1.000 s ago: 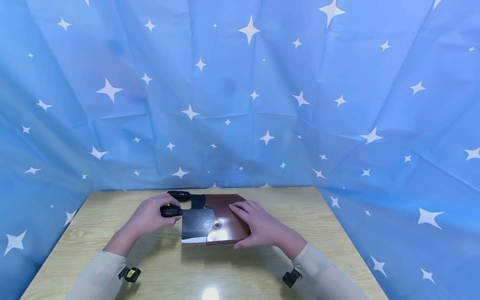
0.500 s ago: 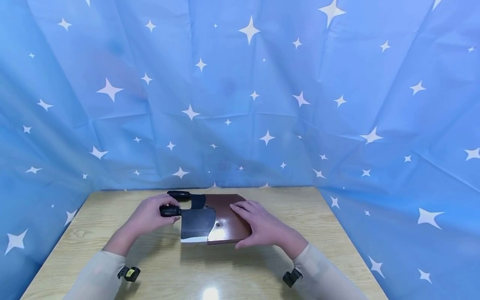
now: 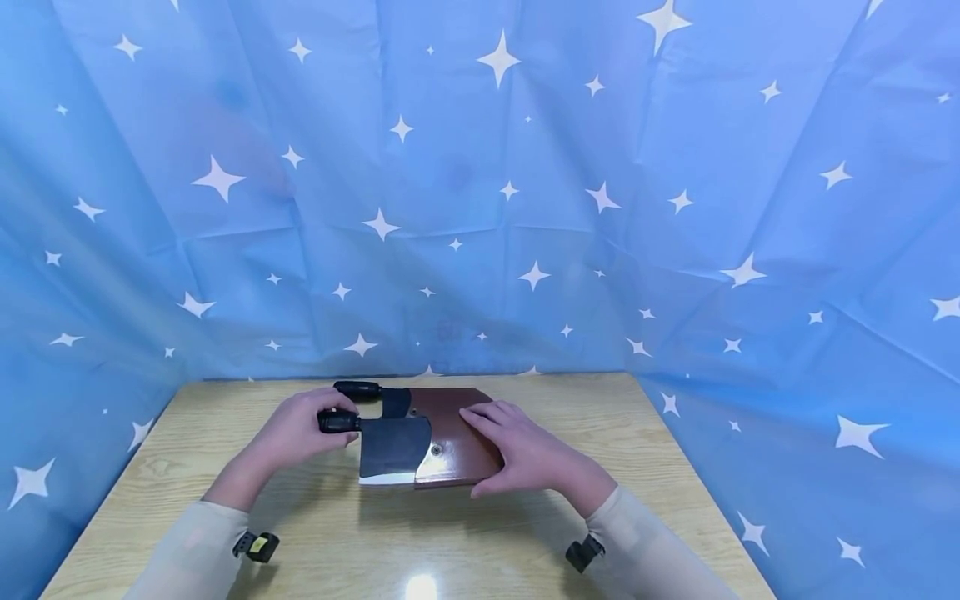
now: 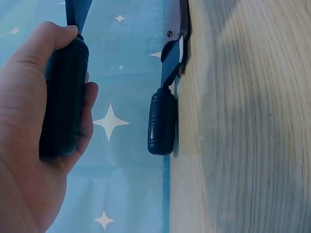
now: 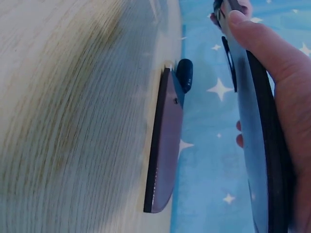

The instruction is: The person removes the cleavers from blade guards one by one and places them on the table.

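In the head view my left hand (image 3: 300, 427) grips the black handle of a cleaver (image 3: 393, 446), its dark blade with a bright edge pointing right. Most of the blade's front end is hidden in a brown sheath (image 3: 459, 454) with a snap button. My right hand (image 3: 521, 450) holds that sheath at its right end, thumb along the lower edge, fingers over the front and behind. The left wrist view shows fingers wrapped round the handle (image 4: 67, 97). Behind lies a second cleaver (image 3: 357, 391) in its own brown sheath (image 5: 165, 141) on the table.
The light wooden table (image 3: 420, 542) spreads under both hands, its back edge close behind the second cleaver. A blue curtain (image 3: 480, 208) with white stars stands round the back and sides. Black wrist straps (image 3: 257, 547) sit on both sleeves.
The gripped cleaver has slid slightly left, so a little more blade shows outside the sheath. My right hand and the sheath have barely shifted; the second cleaver stays put.
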Available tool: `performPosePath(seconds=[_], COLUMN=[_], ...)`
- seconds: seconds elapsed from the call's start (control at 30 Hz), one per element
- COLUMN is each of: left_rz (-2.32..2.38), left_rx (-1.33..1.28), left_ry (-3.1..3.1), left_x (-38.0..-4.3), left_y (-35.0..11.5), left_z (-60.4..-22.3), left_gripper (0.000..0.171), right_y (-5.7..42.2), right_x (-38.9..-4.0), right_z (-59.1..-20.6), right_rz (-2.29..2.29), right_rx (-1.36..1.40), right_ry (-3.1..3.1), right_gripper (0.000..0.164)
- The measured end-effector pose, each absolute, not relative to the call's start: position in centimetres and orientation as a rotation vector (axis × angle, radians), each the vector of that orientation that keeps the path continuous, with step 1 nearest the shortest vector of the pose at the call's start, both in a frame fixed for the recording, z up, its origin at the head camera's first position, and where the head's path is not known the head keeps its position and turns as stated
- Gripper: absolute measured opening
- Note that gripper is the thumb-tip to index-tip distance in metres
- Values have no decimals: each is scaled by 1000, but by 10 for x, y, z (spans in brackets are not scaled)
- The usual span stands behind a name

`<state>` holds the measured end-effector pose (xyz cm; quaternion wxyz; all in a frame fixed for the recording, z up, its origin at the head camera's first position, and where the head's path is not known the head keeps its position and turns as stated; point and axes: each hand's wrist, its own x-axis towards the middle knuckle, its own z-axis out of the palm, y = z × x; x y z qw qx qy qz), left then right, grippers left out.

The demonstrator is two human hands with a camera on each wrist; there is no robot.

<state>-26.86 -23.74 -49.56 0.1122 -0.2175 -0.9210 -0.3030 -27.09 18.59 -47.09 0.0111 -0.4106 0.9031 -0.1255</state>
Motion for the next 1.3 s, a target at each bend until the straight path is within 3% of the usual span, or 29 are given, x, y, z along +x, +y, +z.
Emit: performPosePath(seconds=[1.3], left_rz=[-986], left_rx=[-622], left_ry=[-2736], left_x=[-264], left_y=[-248], left_z=[-494], left_gripper=[29], right_y=[205], right_x=[-267], right_z=[-471], right_rz=[-377], right_rx=[-1280], right_ry=[2846], right_gripper=[124])
